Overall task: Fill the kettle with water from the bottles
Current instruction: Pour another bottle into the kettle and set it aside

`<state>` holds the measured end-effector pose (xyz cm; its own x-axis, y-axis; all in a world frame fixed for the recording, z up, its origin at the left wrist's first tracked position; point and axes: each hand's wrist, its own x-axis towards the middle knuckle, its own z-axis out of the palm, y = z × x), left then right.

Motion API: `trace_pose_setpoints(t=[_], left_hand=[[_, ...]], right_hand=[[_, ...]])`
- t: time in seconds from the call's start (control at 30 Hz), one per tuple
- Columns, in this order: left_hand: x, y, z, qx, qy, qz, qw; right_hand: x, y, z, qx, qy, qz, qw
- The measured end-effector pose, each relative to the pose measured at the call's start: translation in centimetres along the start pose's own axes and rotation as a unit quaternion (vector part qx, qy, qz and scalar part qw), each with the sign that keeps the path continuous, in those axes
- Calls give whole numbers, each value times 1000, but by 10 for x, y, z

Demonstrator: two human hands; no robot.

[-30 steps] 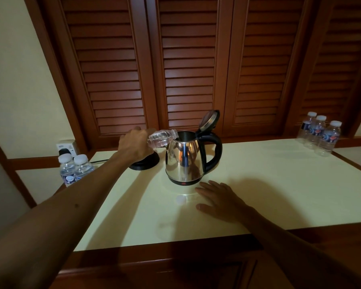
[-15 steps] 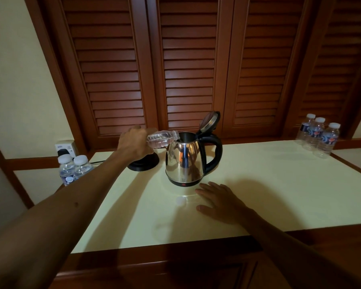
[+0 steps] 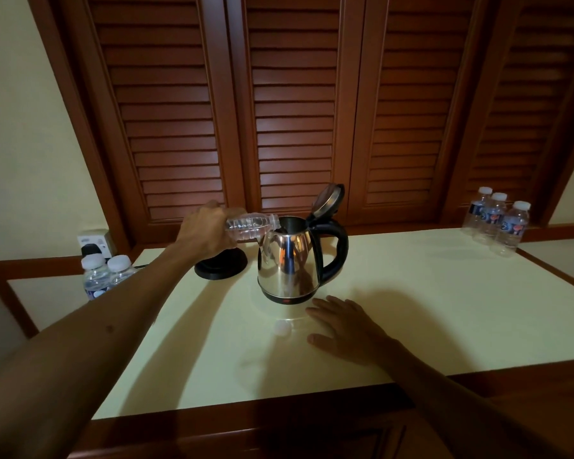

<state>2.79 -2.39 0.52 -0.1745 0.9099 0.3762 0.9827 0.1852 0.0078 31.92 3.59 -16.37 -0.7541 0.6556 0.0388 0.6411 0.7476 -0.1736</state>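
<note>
A steel kettle (image 3: 290, 265) with a black handle stands on the pale table (image 3: 428, 309), its lid (image 3: 327, 200) tipped up. My left hand (image 3: 203, 233) grips a clear water bottle (image 3: 251, 225) lying almost level, its mouth over the kettle's rim. My right hand (image 3: 345, 329) rests flat on the table just in front of the kettle, fingers spread, holding nothing. A white bottle cap (image 3: 282, 327) lies beside its fingertips.
The black kettle base (image 3: 221, 265) sits left of the kettle, under my left hand. Two capped bottles (image 3: 105, 274) stand at the far left by a wall socket (image 3: 95, 243). Three capped bottles (image 3: 497, 223) stand at the back right. Louvred wooden doors (image 3: 292, 111) close off the back.
The bottle stays tilted at the kettle's mouth and both hands keep their places; only the view has shifted slightly.
</note>
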Motion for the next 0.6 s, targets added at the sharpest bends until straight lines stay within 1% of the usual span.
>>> trace_pose_setpoints(t=[0.4, 0.6], left_hand=[[3, 0, -5, 10, -11, 18, 1000], [4, 0, -4, 8, -2, 25, 1000]], right_hand=[[0, -3, -2, -4, 2, 0, 1000], [0, -1, -1, -2, 0, 4, 1000]])
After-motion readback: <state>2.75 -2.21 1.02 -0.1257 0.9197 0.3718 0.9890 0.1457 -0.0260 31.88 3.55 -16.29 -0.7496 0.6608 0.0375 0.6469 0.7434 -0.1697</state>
